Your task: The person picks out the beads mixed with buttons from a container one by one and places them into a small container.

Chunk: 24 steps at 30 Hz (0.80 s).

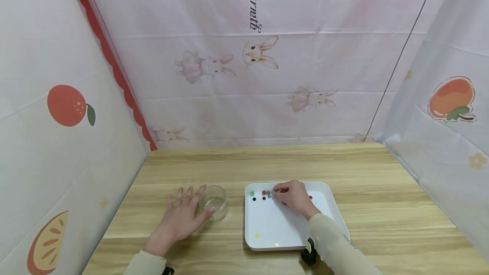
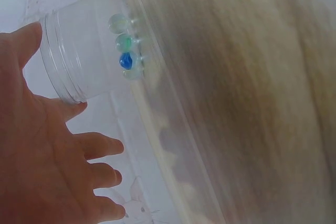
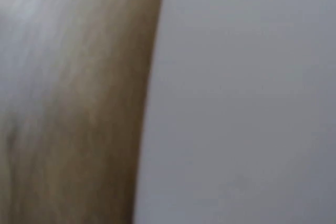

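Note:
The left hand [image 1: 181, 217] spreads its fingers beside a clear round jar [image 1: 212, 202], holding the rim between thumb and index finger. In the left wrist view, several glass marbles [image 2: 124, 43], pale, green and blue, lie at the bottom of the jar. The right hand [image 1: 294, 196] is over the far part of a white tray [image 1: 282, 224], its fingertips together at a small green marble [image 1: 273, 192]. Beside those fingertips lie several small round pieces [image 1: 264, 192], reddish, dark and blue. The right wrist view shows only the tray and tabletop, not the fingers.
Also in the tray are a green piece [image 1: 252, 193] at the far left corner, a yellow piece [image 1: 257, 236] near the front left, a pale yellow one [image 1: 276, 245] at the front edge and a red one [image 1: 310, 197] right of the hand. Printed curtains surround the wooden table [image 1: 229, 164].

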### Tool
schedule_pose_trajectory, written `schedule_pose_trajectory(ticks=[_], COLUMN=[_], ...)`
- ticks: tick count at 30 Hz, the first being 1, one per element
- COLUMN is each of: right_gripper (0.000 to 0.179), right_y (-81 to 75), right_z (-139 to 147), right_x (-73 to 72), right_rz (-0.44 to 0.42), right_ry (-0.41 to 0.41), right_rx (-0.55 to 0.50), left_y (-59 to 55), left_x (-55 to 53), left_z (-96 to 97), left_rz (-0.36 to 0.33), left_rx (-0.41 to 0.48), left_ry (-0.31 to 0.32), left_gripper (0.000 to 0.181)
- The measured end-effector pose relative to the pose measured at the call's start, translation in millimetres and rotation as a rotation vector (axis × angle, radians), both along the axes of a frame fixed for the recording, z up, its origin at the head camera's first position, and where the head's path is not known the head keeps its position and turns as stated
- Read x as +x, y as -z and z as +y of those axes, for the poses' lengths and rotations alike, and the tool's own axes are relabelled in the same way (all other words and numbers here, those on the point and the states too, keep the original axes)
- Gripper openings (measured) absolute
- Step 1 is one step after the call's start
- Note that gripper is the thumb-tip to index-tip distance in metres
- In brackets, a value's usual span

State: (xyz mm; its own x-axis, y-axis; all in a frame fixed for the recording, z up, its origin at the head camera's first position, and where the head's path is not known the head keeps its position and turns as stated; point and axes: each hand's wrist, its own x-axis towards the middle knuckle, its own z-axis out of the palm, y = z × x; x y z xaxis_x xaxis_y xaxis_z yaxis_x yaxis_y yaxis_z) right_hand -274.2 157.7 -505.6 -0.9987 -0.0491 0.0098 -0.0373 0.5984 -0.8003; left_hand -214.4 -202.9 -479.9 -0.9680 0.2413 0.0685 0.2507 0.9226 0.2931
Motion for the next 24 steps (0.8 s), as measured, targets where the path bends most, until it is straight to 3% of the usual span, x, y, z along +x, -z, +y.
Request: schedule_pose_trajectory(ticks=[24], right_gripper=[0.015], right_y=[-4.3], right_z=[2.4], right_x=[1.2], right_rz=[-0.028], right_ry=[0.006], right_rx=[-0.032], left_y=[-0.6], left_x=[-0.6], left_z=[-1.1], left_rz=[-0.030], left_rx=[0.004], left_ry=[0.006], left_gripper=[0.082])
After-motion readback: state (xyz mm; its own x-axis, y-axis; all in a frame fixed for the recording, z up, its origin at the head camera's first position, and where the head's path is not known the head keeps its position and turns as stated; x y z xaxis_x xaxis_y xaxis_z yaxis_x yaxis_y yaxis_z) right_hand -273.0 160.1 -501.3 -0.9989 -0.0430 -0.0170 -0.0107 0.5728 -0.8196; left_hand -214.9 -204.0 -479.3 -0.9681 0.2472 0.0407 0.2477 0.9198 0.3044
